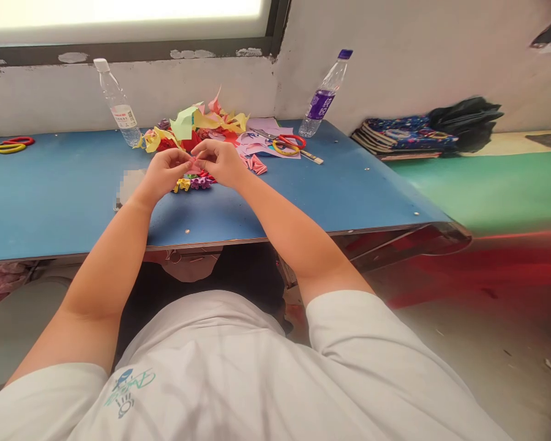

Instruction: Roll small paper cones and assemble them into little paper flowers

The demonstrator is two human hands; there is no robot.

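Observation:
My left hand (pixel 165 171) and my right hand (pixel 220 162) meet above the blue table (pixel 64 202). Both pinch one small pink paper piece (pixel 196 164) between their fingertips. Just beneath the hands lies a row of small rolled paper shapes (pixel 193 182) in yellow, green, purple and red. Behind them sits a heap of coloured paper scraps (pixel 197 125), yellow, green, pink and red.
Red and yellow scissors (pixel 288 144) lie on pale paper to the right of the heap, another pair (pixel 10 145) at the table's far left. A clear bottle (pixel 117 104) and a purple-labelled bottle (pixel 324 95) stand by the wall. Folded cloth (pixel 408 136) lies right of the table.

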